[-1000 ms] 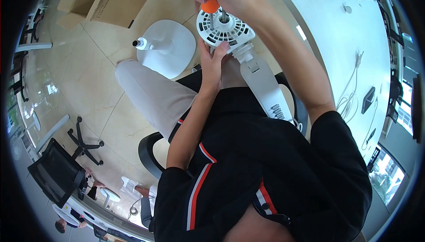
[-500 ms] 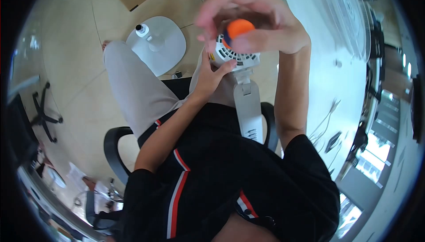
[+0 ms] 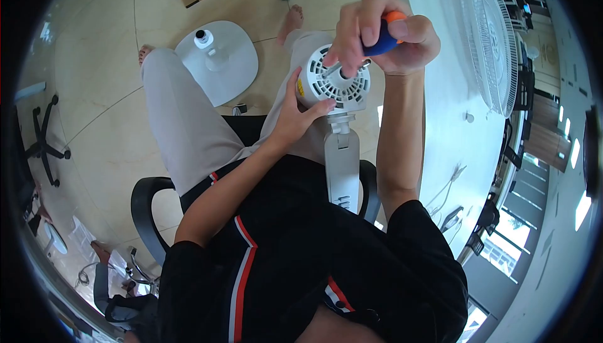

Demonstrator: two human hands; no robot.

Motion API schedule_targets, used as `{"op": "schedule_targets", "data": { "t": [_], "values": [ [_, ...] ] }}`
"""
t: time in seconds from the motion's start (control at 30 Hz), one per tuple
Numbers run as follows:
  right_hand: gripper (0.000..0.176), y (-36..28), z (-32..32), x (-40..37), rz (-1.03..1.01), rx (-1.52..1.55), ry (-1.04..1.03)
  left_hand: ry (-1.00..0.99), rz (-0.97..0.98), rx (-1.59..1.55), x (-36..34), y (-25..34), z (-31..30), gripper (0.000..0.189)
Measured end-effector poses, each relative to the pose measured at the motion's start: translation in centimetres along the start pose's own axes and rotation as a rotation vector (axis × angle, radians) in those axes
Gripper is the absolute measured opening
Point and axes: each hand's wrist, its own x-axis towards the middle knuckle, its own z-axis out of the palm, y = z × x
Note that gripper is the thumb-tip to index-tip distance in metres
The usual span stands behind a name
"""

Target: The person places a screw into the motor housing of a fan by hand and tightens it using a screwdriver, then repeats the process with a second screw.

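Right hand (image 3: 391, 35) gripping blue-orange screwdriver (image 3: 380, 43), left hand (image 3: 296, 120) holding white fan motor housing (image 3: 342, 94), its yellow label (image 3: 301, 87) showing too small to read.

- Black shirt (image 3: 282, 249), short loose sleeves (image 3: 411, 230) ending above the elbows
- Red and white striped trim (image 3: 243, 280) with an angular bend, running down the shirt
- Matching stripes (image 3: 339, 293) by the neck opening, with a small dark button (image 3: 340, 304)
- Short red and white patch (image 3: 214, 178) near the waist
- Pale greyish trousers (image 3: 179, 123)
- Bare left hand (image 3: 293, 122), right hand (image 3: 409, 51) and feet (image 3: 291, 23)
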Motion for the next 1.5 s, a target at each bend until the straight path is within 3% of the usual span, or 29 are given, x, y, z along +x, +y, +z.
{"op": "schedule_targets", "data": {
  "t": [0.07,0.17,0.27,0.37,0.67,0.77,0.87,0.97,1.1,1.2,1.3,1.43,1.5],
  "values": [
    [0.026,-0.1,-0.1,-0.4,0.045,0.054,-0.047,-0.005,-0.015,0.01,-0.2,0.3,0.2,0.114],
    [0.034,-0.2,0.6,-0.1,0.088,-0.025,0.014,-0.005,-0.014,0.006,-0.2,0.2,0.2,0.114],
    [0.042,-0.5,2.3,0.1,0.082,-0.069,0.291,-0.006,-0.027,-0.014,-0.3,0.4,0.2,0.114],
    [0.042,-0.6,4.5,0.5,0.108,-0.327,0.596,-0.001,-0.018,-0.016,-0.2,0.3,0.2,0.113],
    [0.042,1.8,8.0,1.2,-0.162,-0.582,1.241,-0.006,-0.103,-0.084,-0.4,1.5,0.6,0.111],
    [0.041,2.8,9.0,1.3,-0.267,-0.738,1.365,-0.002,-0.108,-0.057,-0.5,1.4,0.5,0.115],
    [0.042,2.9,9.5,1.6,-0.301,-0.678,1.457,-0.001,-0.102,-0.048,-0.5,1.3,0.4,0.117],
    [0.036,1.8,8.8,0.9,-0.162,-0.57,1.316,0.009,-0.042,0.045,-0.3,-0.4,0.0,0.11],
    [0.025,0.3,5.1,-0.3,0.02,-0.302,0.721,0.014,-0.04,-0.053,-0.7,0.8,0.3,0.117],
    [0.029,-0.4,3.0,-0.3,0.114,-0.19,0.289,0.006,-0.031,-0.039,-0.7,0.7,0.2,0.116],
    [0.035,-0.7,1.3,0.9,0.23,-0.102,0.058,-0.012,-0.012,-0.027,-0.2,0.2,0.0,0.117],
    [0.041,0.5,-0.3,2.6,0.274,-0.042,0.133,0.017,-0.016,0.007,-0.3,0.3,0.1,0.118],
    [0.039,1.8,-0.4,3.1,0.066,-0.163,0.167,0.03,-0.012,0.048,-0.1,-0.1,-0.1,0.119]
  ]
}}
